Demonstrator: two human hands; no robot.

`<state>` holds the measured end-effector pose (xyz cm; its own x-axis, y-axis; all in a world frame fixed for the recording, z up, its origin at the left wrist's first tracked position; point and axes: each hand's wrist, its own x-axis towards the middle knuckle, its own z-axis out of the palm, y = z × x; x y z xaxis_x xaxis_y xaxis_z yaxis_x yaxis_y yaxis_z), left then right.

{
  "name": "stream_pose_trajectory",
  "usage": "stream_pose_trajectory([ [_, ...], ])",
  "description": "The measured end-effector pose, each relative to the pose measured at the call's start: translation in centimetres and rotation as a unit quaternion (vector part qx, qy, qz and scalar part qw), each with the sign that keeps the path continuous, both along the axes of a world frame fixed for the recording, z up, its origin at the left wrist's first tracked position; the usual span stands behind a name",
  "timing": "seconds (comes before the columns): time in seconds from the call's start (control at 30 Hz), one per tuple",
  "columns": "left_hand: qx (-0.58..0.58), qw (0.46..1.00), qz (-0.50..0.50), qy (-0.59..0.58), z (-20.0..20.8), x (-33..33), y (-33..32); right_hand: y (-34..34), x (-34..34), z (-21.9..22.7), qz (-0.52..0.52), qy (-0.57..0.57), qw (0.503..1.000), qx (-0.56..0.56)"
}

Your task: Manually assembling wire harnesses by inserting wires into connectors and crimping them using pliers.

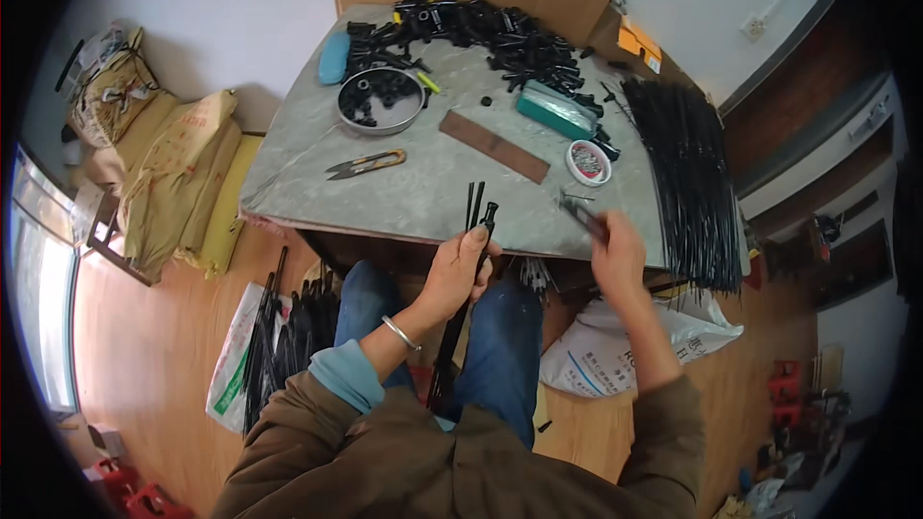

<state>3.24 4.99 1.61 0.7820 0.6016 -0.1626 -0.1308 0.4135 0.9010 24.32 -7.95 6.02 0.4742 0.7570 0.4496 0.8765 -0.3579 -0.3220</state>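
My left hand [450, 274], with a silver bangle at the wrist, is closed around thin black rods [474, 202] and a black tubular fitting [490, 215]. They point up in front of the table's front edge, above my knees. My right hand [621, 255] grips a dark hand tool [581, 215], smeared by motion, possibly pliers. Its tip is over the table's near right, below a small white bowl [573, 160] of tiny metal pieces. A gap separates the tool from the rods.
On the grey table [423, 173] lie thread snips [367, 165], a brown flat bar [495, 146], a metal bowl [421, 113] of black parts, a green box [538, 115] and a black fittings pile [481, 24]. Long black rods [683, 183] overhang the right edge. Sacks [615, 351] stand below.
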Motion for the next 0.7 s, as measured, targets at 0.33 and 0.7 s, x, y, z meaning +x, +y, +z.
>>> stream_pose_trajectory([
  [0.33, 0.012, 0.999, -0.037, 0.0, -1.1, 0.4, 1.4, 10.3, 8.8, 1.8, -0.111, 0.009, 0.972, -0.207],
  [0.7, -0.034, 0.998, -0.042, -0.016, -1.4, 0.2, 1.4, 11.2, 10.5, 1.7, -0.138, -0.004, 0.969, -0.203],
])
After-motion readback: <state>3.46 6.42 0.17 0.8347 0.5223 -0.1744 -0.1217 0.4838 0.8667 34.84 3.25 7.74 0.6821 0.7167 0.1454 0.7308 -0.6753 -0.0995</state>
